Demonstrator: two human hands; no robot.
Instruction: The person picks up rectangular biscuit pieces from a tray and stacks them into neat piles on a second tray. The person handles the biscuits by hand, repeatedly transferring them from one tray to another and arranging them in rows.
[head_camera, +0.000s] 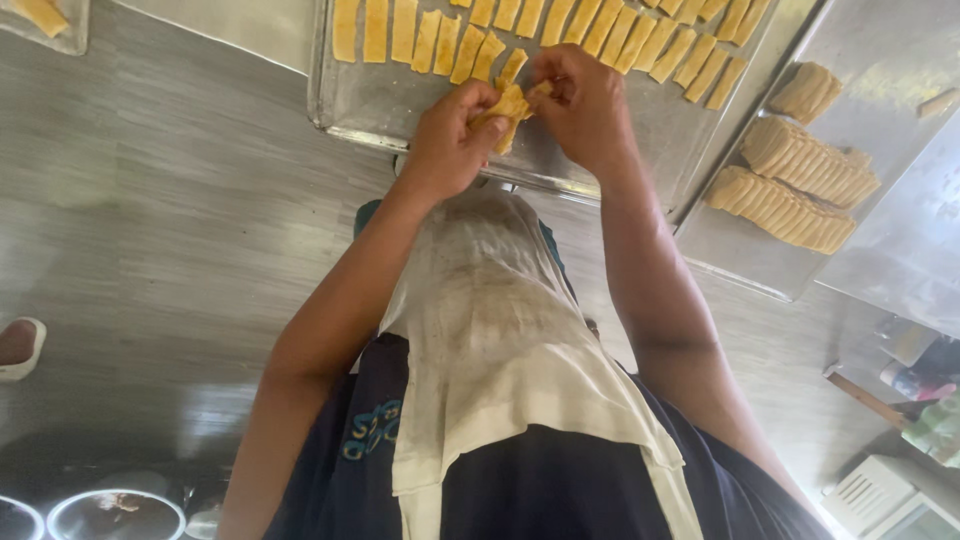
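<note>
Grip first: both hands are pinched in on the same little bundle of yellow dough strips (511, 104). The left hand (450, 140) has its fingers curled tight around the lower end, and the right hand (583, 105) comes in from the other side with fingertips closed on the upper end. So both are narrow and holding, nothing loose. The hands are basically touching each other over that bundle.

The bundle sits just above the near edge of a big metal baking tray (400, 105), right in the middle of the view. Further back on that tray there's a long row of dough sticks (560, 30) laid side by side, flat, running from left to right and slanting a bit on the right end. The nearest ones are just beside the fingers.

Off to the right is a second metal tray (740, 260), set at an angle, with stacked piles of sticks (790, 190) packed tight together in a few rows. Those are well apart from the hands.

Top left corner shows a bit of another tray (70, 35) with one more yellow piece on it.

Looking straight down, the person wears a stained pale apron (500, 330) over a dark shirt (560, 490). The grey floor (150, 200) shows below the tabletop edge. Bottom left there are a couple of round metal bowls (115, 515), and bottom right some bottles (915, 375) and a white basket-like thing (880, 495), too cropped to say more.
</note>
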